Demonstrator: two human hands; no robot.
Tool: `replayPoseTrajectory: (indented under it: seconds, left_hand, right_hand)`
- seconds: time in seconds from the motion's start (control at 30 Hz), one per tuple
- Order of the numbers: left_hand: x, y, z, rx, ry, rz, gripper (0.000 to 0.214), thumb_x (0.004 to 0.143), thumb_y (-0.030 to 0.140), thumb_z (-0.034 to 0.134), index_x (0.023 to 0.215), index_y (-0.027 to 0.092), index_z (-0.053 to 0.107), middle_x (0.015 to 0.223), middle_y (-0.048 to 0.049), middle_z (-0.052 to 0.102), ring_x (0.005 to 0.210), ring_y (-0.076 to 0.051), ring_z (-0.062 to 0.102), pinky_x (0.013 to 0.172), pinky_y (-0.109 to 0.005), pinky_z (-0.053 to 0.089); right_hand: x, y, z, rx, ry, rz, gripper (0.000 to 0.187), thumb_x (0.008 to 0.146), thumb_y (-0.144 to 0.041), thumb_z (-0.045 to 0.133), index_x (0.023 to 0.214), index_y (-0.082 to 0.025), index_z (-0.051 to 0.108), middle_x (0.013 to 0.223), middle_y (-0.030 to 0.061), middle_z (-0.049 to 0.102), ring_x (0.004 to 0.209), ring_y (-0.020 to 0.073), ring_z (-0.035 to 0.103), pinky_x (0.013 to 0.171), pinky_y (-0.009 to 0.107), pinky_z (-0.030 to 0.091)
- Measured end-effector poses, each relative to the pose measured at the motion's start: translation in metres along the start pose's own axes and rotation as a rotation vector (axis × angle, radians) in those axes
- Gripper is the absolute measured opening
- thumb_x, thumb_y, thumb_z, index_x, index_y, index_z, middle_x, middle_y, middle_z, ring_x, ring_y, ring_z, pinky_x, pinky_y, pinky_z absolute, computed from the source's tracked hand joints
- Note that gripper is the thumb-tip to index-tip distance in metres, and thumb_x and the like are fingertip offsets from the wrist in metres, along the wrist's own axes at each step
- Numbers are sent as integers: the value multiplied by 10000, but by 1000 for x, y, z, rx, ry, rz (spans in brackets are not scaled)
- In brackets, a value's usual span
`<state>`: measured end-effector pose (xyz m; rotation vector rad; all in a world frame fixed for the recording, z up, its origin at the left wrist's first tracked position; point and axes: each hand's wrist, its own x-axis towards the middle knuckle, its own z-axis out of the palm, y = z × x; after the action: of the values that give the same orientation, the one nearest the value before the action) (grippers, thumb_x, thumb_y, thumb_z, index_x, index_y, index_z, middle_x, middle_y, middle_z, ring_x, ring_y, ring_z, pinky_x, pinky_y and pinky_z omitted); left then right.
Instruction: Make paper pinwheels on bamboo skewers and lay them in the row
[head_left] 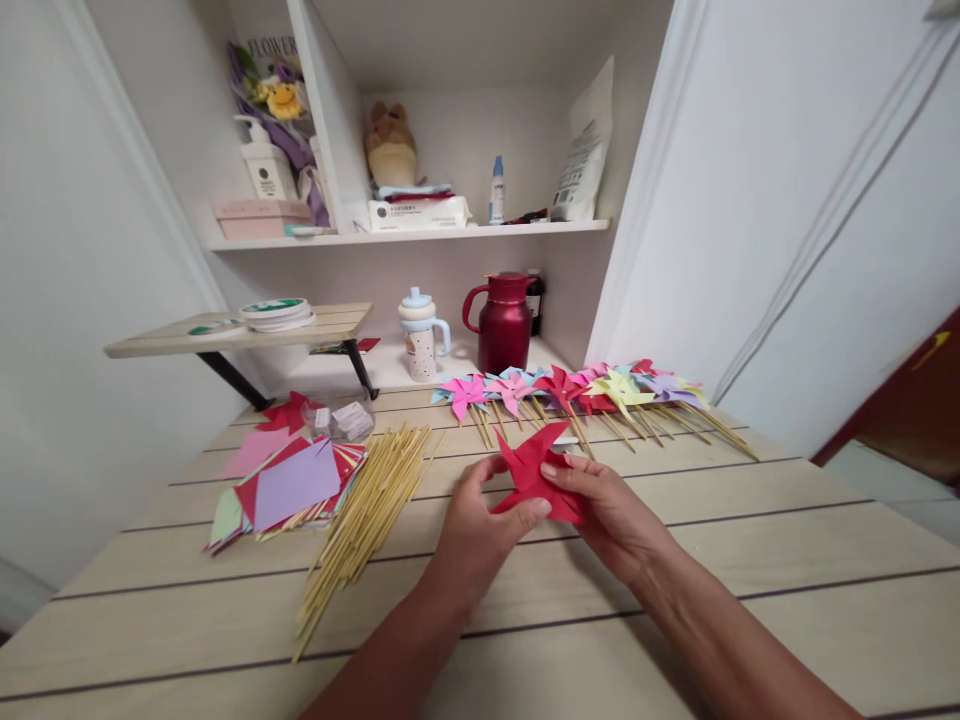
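Note:
A red paper pinwheel (529, 458) is held just above the table between both hands, with no stick visible on it. My left hand (480, 515) pinches its lower left blade between thumb and fingers. On the other side, my right hand (611, 510) grips the right part, thumb on the front and the other fingers behind the paper. A small white object (566, 443) shows partly behind the pinwheel. Left of my hands lies a heap of thin wooden sticks (371, 505). Finished pinwheels on sticks (619, 388) lie in a row beyond my hands.
Coloured paper squares (296, 485) are piled at the left, near small clear boxes (349, 420) and a red paper piece (289, 412). A small raised shelf (330, 320) carries tape rolls (276, 313). A red jug (504, 325) and a white cup (422, 345) stand at the back.

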<state>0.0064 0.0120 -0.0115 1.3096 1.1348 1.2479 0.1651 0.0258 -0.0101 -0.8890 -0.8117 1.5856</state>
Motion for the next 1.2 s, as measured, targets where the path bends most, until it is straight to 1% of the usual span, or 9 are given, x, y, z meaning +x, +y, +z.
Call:
replayPoseTrajectory:
  seconds: [0.1,0.37,0.6,0.67,0.77,0.87,1.0,1.1,1.2]
  left_hand:
    - [-5,8,2,-89,-49,-52,328,694,278,785,1005,180,743,1130,-117,727,1073,-283,659,929,-367,485]
    - [-1,7,-1,-289,-47,-126,334,707,305,794,991,139,736,1048,-134,755,944,-262,704,877,-370,527]
    - [-4,7,1,-344,55,-264,238,678,306,800,815,119,747,739,-85,750,706,-230,706,733,-348,544]
    - [-2,6,-2,-392,69,-293,242,669,308,809,802,117,742,712,-80,740,671,-215,693,698,-332,536]
    - [5,4,-11,-483,118,-297,227,655,285,818,778,115,732,702,-71,729,648,-185,673,685,-305,523]
    - [13,4,-21,-544,226,-282,226,630,281,839,729,118,716,704,-61,724,635,-151,655,694,-275,512]
    - [17,4,-25,-601,260,-252,252,627,301,839,713,117,691,661,-50,703,589,-143,627,650,-276,495]
    - [14,3,-22,-568,255,-240,235,655,304,815,673,126,663,605,-27,673,536,-128,592,587,-259,464]
    - [11,4,-19,-540,226,-238,219,665,301,807,721,122,694,648,-45,703,561,-146,621,600,-269,479]
  right_hand:
    - [-1,2,2,-10,4,20,207,643,-260,880,769,-144,764,781,76,781,652,172,684,656,275,519]
    - [-2,4,5,-6,-46,49,210,632,-243,892,782,-154,776,781,53,788,684,163,703,706,263,524]
    - [-4,7,7,-60,-58,66,211,636,-274,898,765,-187,755,787,34,774,726,176,700,727,282,522]
    - [-4,6,6,-78,-36,16,228,674,-332,877,819,-203,758,835,32,768,775,180,691,752,293,517]
    - [-3,3,-1,-131,77,-137,266,733,-413,823,913,-232,750,837,14,721,756,167,643,744,302,508]
    - [0,0,-8,-210,166,-221,238,710,-417,831,809,-233,717,704,-28,612,603,125,537,628,278,465]
    - [-1,7,-6,-392,49,-107,249,704,-416,831,749,-208,703,672,-24,584,575,115,509,591,272,423]
    - [-5,14,1,-524,24,-244,220,750,-425,794,804,-222,727,709,-11,613,594,130,529,603,290,434]
    - [-8,16,5,-665,20,-376,196,789,-422,757,862,-241,747,719,3,632,566,145,519,567,309,441]
